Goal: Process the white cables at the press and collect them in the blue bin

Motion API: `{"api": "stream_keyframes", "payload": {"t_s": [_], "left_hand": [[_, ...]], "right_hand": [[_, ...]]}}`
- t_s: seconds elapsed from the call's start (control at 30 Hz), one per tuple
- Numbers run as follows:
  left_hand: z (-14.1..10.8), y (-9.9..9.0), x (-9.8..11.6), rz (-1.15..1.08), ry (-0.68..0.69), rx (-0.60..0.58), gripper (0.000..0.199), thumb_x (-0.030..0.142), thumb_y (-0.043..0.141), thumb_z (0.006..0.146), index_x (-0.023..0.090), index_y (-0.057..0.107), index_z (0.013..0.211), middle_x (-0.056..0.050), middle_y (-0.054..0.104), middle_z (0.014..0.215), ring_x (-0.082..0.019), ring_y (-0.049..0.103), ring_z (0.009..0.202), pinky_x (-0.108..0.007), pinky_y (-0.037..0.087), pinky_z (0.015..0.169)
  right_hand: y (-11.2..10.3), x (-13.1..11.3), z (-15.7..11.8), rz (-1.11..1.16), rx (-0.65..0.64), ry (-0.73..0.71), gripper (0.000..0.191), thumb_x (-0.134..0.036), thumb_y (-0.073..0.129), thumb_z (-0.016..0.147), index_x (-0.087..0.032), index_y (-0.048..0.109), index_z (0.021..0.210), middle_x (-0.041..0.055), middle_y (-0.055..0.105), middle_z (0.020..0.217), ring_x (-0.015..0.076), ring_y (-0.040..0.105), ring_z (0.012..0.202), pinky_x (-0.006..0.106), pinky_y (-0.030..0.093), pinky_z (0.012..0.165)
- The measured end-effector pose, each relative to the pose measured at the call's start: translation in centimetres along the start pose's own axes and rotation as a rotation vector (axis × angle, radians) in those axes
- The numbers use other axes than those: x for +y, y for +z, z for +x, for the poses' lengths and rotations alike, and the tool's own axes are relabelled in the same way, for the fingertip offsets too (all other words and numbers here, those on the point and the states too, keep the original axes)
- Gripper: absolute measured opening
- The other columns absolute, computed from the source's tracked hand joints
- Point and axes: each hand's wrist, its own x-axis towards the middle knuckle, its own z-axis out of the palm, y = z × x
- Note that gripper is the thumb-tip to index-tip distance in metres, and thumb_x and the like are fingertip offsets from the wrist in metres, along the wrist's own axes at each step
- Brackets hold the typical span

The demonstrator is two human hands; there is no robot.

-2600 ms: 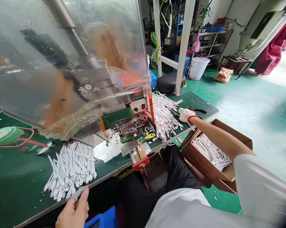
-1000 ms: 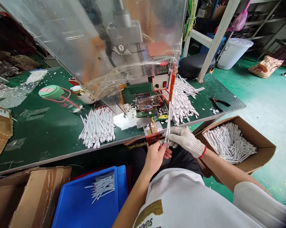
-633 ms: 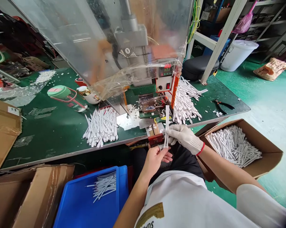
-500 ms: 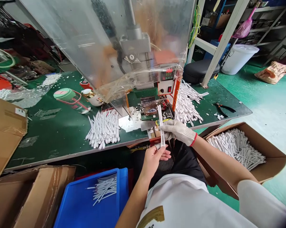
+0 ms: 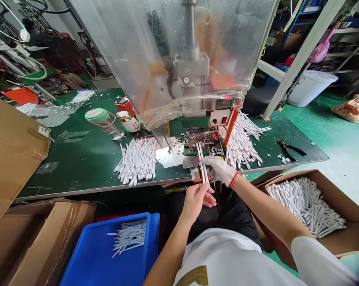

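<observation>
My left fingers point(image 5: 209, 200) pinching 2 white strips point(image 5: 203, 174) at their near ends, my gloved right fingers point(image 5: 208, 160) gripping them midway, metal block point(image 5: 196, 135) just beyond, white pile point(image 5: 137, 161) on the counter point(image 5: 97, 167) leftward

Two slender white strips point(image 5: 203, 171), nearly parallel, slanted

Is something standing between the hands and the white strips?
Nothing visible is in the way: the left hand holds the near ends of the white strips, and the gloved right hand grips them around mid-length.
</observation>
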Motion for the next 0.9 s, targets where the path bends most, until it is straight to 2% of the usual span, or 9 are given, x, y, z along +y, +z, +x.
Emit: {"api": "stream_keyframes", "payload": {"t_s": [0.3,0.73,0.9], "left_hand": [[0.1,-0.8,0.2,0.021,0.002,-0.066,0.05,0.059,0.062,0.083,0.01,0.067,0.076,-0.009,0.069,0.057,-0.019,0.069,0.051,-0.023,0.052,0.048],[-0.1,-0.5,0.5,-0.003,-0.01,-0.05,0.048,0.058,0.063,0.082,0.01,0.067,0.075,-0.009,0.069,0.056,-0.019,0.069,0.051,-0.023,0.052,0.047],[-0.1,0.0,0.7,-0.095,-0.079,-0.062,0.052,0.06,0.064,0.079,0.009,0.07,0.083,-0.01,0.072,0.062,-0.02,0.07,0.053,-0.024,0.052,0.047]], "right_hand": [[-0.3,0.4,0.2,0.049,0.009,-0.034,0.028,-0.031,0.079,0.065,-0.015,0.057,0.073,-0.0037,0.052,0.056,0.0055,0.041,0.042,0.017,0.03,0.036],[0.4,-0.8,-0.7,0.014,0.034,-0.002,0.026,-0.03,0.076,0.066,-0.016,0.055,0.072,-0.0053,0.047,0.054,0.0052,0.039,0.039,0.017,0.027,0.035],[0.5,-1.0,-0.9,-0.006,0.067,0.023,0.028,-0.029,0.079,0.066,-0.017,0.054,0.071,-0.0053,0.048,0.053,0.006,0.04,0.039,0.017,0.03,0.034]]}}
